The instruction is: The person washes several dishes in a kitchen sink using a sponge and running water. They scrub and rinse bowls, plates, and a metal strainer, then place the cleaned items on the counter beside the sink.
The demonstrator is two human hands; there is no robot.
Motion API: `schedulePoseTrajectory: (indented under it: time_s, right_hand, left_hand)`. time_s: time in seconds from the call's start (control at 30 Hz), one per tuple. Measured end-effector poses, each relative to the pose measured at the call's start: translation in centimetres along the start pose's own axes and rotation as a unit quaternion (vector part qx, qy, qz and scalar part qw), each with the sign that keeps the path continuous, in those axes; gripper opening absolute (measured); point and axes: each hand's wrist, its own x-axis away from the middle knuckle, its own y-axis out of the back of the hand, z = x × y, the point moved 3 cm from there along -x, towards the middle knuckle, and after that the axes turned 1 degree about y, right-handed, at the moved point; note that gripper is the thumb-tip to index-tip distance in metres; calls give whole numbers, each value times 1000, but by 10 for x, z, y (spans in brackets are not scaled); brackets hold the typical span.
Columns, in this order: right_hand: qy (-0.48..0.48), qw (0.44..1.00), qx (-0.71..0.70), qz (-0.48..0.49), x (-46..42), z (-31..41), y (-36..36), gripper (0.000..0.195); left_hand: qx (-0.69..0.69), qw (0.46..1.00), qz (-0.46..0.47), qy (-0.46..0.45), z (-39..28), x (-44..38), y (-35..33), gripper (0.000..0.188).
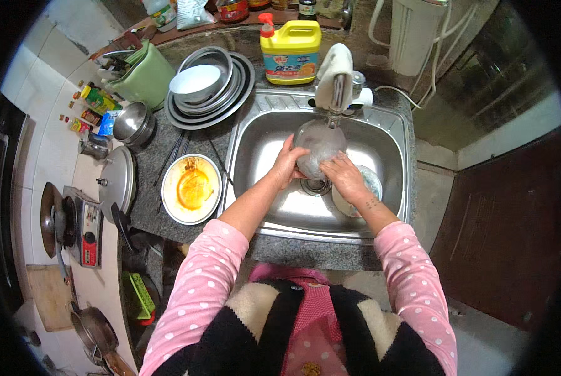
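Over the stainless steel sink (271, 207), my left hand (288, 161) grips the left rim of a wet, rounded bowl (319, 141), tilted under the faucet (332, 121). Water runs over the bowl. My right hand (344, 176) lies against its lower right side, fingers on the surface. Beneath my right hand and wrist, a pale dish (344, 203) rests in the sink, partly hidden. A white cloth (335, 66) hangs over the faucet. On the counter left of the sink stands a white bowl with orange-brown residue (193, 189).
Stacked metal basins (210, 120) with a white bowl (195, 82) on top stand at the sink's back left. A yellow detergent jug (290, 54) stands behind the sink. Chopsticks (172, 157), metal bowls (133, 123) and a pot lid (118, 183) lie further left.
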Motion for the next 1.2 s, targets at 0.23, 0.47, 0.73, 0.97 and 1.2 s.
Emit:
schedulePoseTrajectory:
  time_s: [0.23, 0.47, 0.73, 0.97, 1.2]
  right_hand:
    - [-68, 984, -132, -103, -8, 54, 51, 32]
    - [-276, 912, -195, -231, 88, 1, 94, 33]
    - [-255, 927, -112, -251, 114, -9, 131, 30]
    - [-228, 923, -201, -236, 89, 2, 128, 32]
    - [-239, 904, -268, -231, 90, -11, 122, 31]
  left_hand:
    - [179, 982, -56, -31, 59, -39, 12, 39]
    - [144, 987, 1, 66, 73, -64, -7, 29]
    - [-597, 683, -212, -364, -6, -5, 20, 48]
    - [-71, 981, -182, 1, 30, -26, -11, 46]
    - [-112, 981, -62, 143, 15, 8, -8, 48]
